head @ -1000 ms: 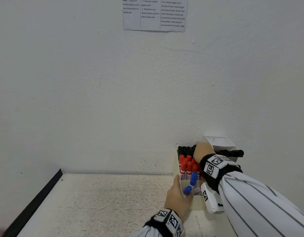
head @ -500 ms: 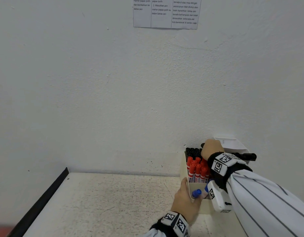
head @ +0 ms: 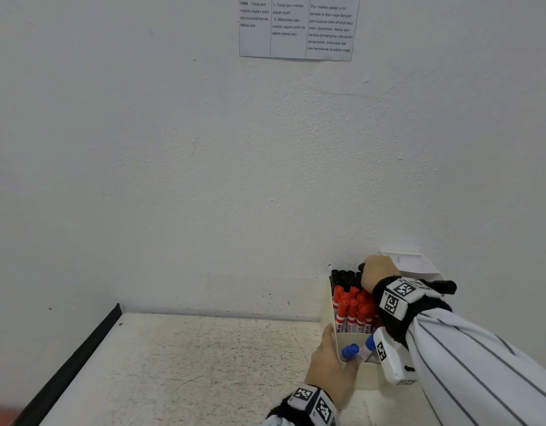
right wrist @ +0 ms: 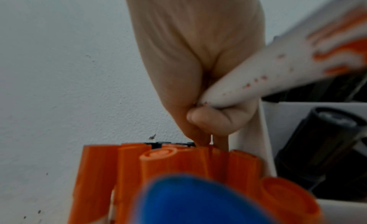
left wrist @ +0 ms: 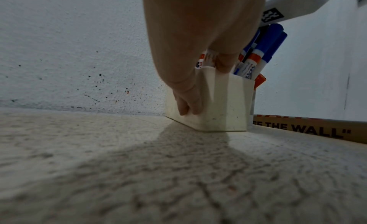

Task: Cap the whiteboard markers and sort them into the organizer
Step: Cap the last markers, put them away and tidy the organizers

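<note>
Meanwhile, at the counter's far right corner, our left hand [head: 330,368] grips the organizer [left wrist: 222,105] wall while our right hand [head: 377,272] pinches a marker [right wrist: 268,73] over the packed red markers [head: 353,309]; we judge a crowded slot could jam or topple it.

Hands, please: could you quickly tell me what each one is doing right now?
Left hand: grips the organizer wall, thumb outside, fingers over the rim.
Right hand: holds a white marker barrel.
</note>
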### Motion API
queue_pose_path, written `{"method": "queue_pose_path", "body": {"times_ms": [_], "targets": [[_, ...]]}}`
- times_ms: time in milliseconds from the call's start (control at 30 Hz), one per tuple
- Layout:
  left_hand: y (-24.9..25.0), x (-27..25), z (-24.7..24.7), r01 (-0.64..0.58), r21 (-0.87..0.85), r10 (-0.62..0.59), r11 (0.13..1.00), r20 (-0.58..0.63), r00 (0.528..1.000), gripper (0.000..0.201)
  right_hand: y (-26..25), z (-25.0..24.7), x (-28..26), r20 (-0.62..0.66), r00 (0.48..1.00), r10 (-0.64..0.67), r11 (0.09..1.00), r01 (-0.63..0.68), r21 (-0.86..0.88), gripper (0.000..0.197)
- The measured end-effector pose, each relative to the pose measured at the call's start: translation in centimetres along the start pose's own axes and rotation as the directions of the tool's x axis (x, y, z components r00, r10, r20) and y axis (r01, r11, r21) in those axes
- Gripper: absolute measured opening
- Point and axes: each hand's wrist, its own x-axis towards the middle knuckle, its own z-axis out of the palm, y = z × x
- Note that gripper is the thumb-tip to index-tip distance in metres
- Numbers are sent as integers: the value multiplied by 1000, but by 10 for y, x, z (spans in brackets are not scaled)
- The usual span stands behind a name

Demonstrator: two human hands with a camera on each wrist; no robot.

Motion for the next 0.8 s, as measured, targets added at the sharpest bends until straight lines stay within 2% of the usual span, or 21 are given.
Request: {"method": "queue_pose_path", "body": {"times_ms": [267, 433, 567, 667, 733, 800], "targets": [[4, -4, -3, -33, -5, 33, 999, 12, 999, 69, -2, 3, 2, -20, 1000, -10, 999, 9, -37, 28], [-2, 1, 2, 5, 4, -5, 1000, 26, 1000, 73, -1, -2, -3, -38, 999, -15, 1000, 14, -16, 28], [-9, 4, 7, 13, 17, -13, 1000, 19, 1000, 74, -3, -18, -7, -125, 992, -34, 997, 42, 64, 25], [-10, 5, 8, 12, 25, -12, 1000, 20, 1000, 73, -2, -35, -10, -265, 964, -2, 985, 48, 167, 25], [-9, 5, 8, 2, 23, -2, 1000, 18, 1000, 70, 2, -46, -12, -337, 942, -3, 981, 68, 181, 26], [-7, 4, 7, -5, 33, 5, 999, 12, 1000, 66, 9, -54, -14, -349, 937, -34, 981, 97, 166, 29]]}}
